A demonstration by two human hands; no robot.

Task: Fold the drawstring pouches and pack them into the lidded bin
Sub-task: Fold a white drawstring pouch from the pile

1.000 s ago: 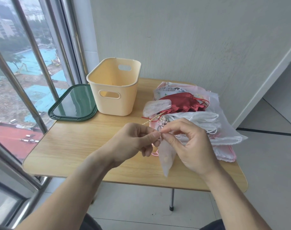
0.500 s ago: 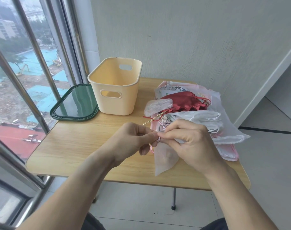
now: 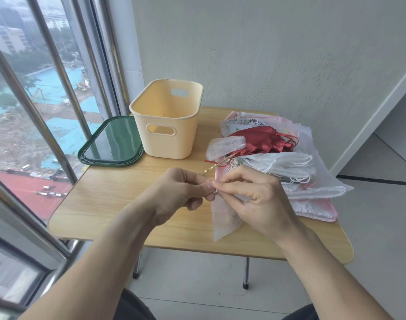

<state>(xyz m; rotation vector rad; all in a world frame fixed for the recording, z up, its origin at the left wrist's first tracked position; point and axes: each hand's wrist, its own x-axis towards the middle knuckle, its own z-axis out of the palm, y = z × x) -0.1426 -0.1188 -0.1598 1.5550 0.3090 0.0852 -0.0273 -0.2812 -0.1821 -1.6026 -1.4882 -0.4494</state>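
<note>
Dark green lid: flat on the wooden table, far left, touching the bin. Cream bin: upright, open, just right of the lid. Left hand: fingers curled, pinching the top of a sheer pink pouch. Right hand: pinching the same spot; the pouch hangs below over the near table. Pile of pouches: far right, a red one on top.

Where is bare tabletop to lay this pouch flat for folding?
Bare wood lies between the green lid, cream bin and left hand, out to the table's near-left edge. The right side is crowded by the pouch pile.
</note>
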